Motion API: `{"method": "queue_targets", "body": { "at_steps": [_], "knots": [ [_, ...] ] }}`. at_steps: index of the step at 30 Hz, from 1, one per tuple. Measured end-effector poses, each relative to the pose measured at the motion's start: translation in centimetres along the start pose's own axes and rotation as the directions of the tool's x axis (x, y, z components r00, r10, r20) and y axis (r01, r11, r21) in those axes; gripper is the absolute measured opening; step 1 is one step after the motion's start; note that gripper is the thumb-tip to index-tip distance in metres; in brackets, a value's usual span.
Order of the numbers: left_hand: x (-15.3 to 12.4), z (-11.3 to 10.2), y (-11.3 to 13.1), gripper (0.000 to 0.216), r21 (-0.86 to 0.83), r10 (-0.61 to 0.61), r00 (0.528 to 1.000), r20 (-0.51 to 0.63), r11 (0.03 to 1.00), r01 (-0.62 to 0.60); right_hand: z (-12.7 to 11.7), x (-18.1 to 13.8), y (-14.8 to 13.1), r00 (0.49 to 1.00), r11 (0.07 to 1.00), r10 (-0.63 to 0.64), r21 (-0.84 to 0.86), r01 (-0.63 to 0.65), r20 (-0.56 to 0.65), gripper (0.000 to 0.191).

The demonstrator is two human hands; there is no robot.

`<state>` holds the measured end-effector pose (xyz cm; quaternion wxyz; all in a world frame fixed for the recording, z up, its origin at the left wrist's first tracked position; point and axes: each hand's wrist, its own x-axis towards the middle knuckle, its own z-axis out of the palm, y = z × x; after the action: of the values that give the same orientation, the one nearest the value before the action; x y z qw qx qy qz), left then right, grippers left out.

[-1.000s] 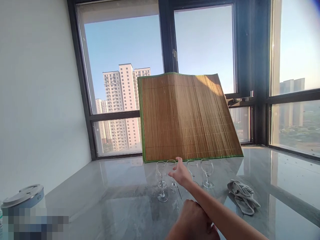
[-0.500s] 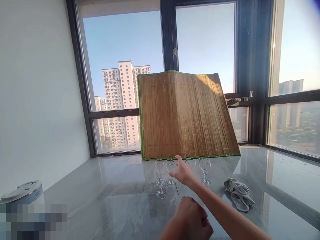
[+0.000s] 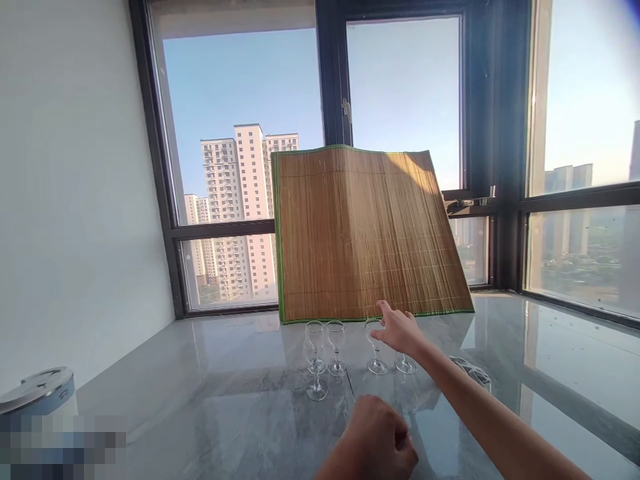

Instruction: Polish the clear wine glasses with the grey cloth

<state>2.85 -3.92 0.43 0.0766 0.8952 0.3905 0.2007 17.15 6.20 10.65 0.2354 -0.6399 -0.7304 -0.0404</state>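
Several clear stemmed glasses stand upright on the grey marble-look surface. My right hand [image 3: 400,330] reaches forward with thumb and fingers apart, right at the bowl of one stemmed glass [image 3: 376,363]; whether it touches the glass I cannot tell. Just right of that, another glass [image 3: 405,365] is partly hidden behind my hand and wrist. To the left are a glass [image 3: 336,343] and a front glass [image 3: 317,383], which overlaps one more behind it. Closer to me, my left hand [image 3: 375,433] is curled in a fist above the surface, with nothing visible in it.
A brown slatted mat [image 3: 360,233] with green edging leans against the window behind the glasses. A crumpled grey cloth [image 3: 473,372] lies to the right, partly behind my right forearm. At far left stands a lidded container [image 3: 37,390], its lower part blurred out.
My right hand has moved right, from beside the left glasses to one of the right-hand glasses. My left fist stays in about the same place. The view has shifted slightly.
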Motion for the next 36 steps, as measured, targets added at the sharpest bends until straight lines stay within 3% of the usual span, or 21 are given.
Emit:
{"method": "queue_targets", "body": {
  "at_steps": [7,12,19,25,36],
  "knots": [
    [0.2,0.5,-0.4,0.007,0.025,0.007,1.0,-0.004,1.0,-0.007,0.7,-0.5,-0.7,0.993,0.995,-0.06,0.075,0.067,-0.101,0.055],
    [0.3,0.7,-0.4,0.007,0.038,0.008,1.0,0.002,0.999,-0.009,0.0,-1.4,-1.7,0.993,0.959,-0.104,0.26,0.113,-0.048,0.056],
    [0.0,0.3,-0.1,0.008,0.024,-0.015,1.0,-0.012,1.0,0.015,0.5,-2.9,-5.1,0.983,0.833,-0.186,0.532,0.152,0.009,0.059],
    [0.1,-0.5,0.3,0.007,0.034,-0.022,1.0,0.018,0.999,0.021,2.2,-3.4,-6.8,0.974,0.811,-0.227,0.551,0.197,-0.013,0.057],
    [0.2,0.3,-0.1,0.009,0.027,-0.014,1.0,-0.002,1.0,0.014,1.9,-3.3,-5.6,0.966,0.798,-0.255,0.557,0.23,-0.035,0.055]
  ]
}}
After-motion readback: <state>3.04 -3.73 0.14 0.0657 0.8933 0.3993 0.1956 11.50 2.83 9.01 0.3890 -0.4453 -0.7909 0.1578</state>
